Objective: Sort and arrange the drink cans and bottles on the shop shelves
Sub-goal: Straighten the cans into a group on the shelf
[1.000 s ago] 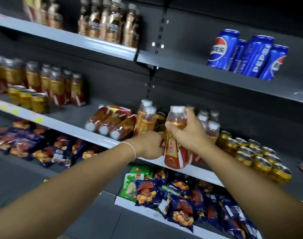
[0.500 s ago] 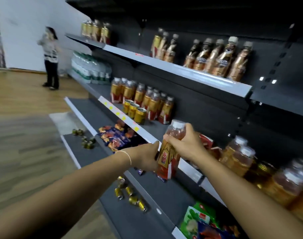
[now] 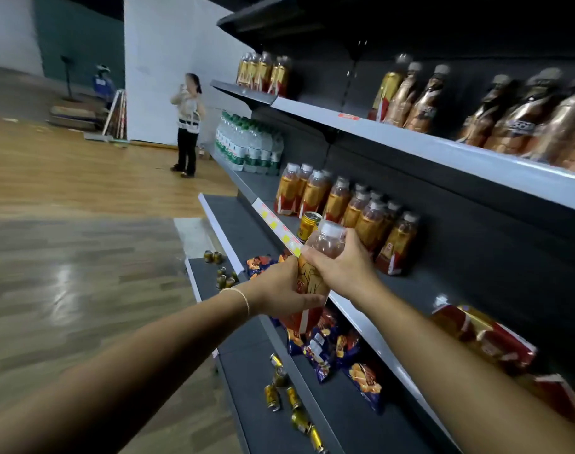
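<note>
I hold one orange drink bottle [image 3: 312, 283] with a white cap and a red and gold label in front of the middle shelf [image 3: 354, 309]. My left hand [image 3: 284, 291] grips its lower body. My right hand [image 3: 341, 267] grips its neck just under the cap. A group of matching bottles [image 3: 351, 208] stands upright on that shelf beyond my hands, with a gold can [image 3: 309, 224] at its front edge. Several bottles lie on their sides [image 3: 482, 335] further right on the same shelf.
Brown bottles [image 3: 508, 106] line the top shelf and green-labelled water bottles [image 3: 246, 142] stand at the far end. Snack bags [image 3: 328, 342] fill a lower shelf. Gold cans [image 3: 286, 394] lie scattered on the bottom shelf. A person [image 3: 187, 126] stands down the aisle on the wooden floor.
My view has swung left along the aisle. Both hands have kept hold of the bottle and carried it left, closer to the upright group of matching bottles.
</note>
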A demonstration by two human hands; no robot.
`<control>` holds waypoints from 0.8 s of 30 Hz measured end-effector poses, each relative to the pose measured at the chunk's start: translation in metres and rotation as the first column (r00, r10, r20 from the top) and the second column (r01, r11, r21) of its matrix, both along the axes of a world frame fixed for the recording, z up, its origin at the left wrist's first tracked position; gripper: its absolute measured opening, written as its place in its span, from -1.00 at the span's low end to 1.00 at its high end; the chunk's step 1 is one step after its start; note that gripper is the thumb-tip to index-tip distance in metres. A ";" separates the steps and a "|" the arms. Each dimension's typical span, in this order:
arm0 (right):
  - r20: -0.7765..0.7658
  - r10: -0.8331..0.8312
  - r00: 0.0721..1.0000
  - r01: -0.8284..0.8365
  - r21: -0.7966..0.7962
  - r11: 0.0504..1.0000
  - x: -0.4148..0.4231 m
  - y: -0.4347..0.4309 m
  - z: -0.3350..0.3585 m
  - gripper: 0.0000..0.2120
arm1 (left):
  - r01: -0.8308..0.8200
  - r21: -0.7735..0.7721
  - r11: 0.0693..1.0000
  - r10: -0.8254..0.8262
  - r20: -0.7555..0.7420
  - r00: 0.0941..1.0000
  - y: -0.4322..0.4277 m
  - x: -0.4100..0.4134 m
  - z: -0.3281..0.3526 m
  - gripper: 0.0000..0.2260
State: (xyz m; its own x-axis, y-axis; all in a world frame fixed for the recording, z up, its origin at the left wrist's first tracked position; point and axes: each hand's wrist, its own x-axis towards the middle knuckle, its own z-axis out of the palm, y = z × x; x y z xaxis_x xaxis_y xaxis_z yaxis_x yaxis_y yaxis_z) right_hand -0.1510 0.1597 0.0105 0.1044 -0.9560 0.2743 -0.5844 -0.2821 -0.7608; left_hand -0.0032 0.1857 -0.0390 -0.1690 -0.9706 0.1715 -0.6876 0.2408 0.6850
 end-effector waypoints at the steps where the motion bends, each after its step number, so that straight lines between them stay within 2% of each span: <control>1: 0.007 0.006 1.000 -0.006 0.002 1.000 0.004 -0.013 0.000 -0.40 | -0.036 -0.003 0.999 0.036 0.000 0.999 -0.013 0.002 0.000 -0.49; 6: -0.039 0.049 0.998 -0.049 -0.002 0.999 0.018 -0.077 0.001 -0.40 | -0.122 -0.004 0.993 0.122 0.016 0.992 -0.075 0.010 0.004 -0.46; 12: -0.117 0.098 0.988 -0.095 0.027 0.995 0.030 -0.143 -0.006 -0.48 | -0.152 -0.008 0.988 0.152 0.003 0.988 -0.133 0.023 0.002 -0.67; 17: -0.132 0.165 0.978 -0.152 0.105 0.983 0.039 -0.187 -0.008 -0.33 | -0.191 0.063 0.980 0.194 -0.049 0.980 -0.174 0.045 0.000 -0.73; 20: -0.118 0.174 0.978 -0.167 0.069 0.984 0.040 -0.214 -0.009 -0.48 | -0.206 0.076 0.976 0.213 -0.092 0.973 -0.198 0.060 -0.003 -0.74; 22: -0.173 0.120 0.977 -0.121 0.005 0.993 0.039 -0.231 -0.011 -0.61 | -0.207 0.083 0.975 0.215 -0.107 0.971 -0.216 0.069 -0.005 -0.75; 24: -0.244 0.058 0.968 -0.067 -0.030 0.997 0.037 -0.248 -0.017 -0.66 | -0.209 0.080 0.975 0.217 -0.116 0.969 -0.236 0.079 -0.006 -0.75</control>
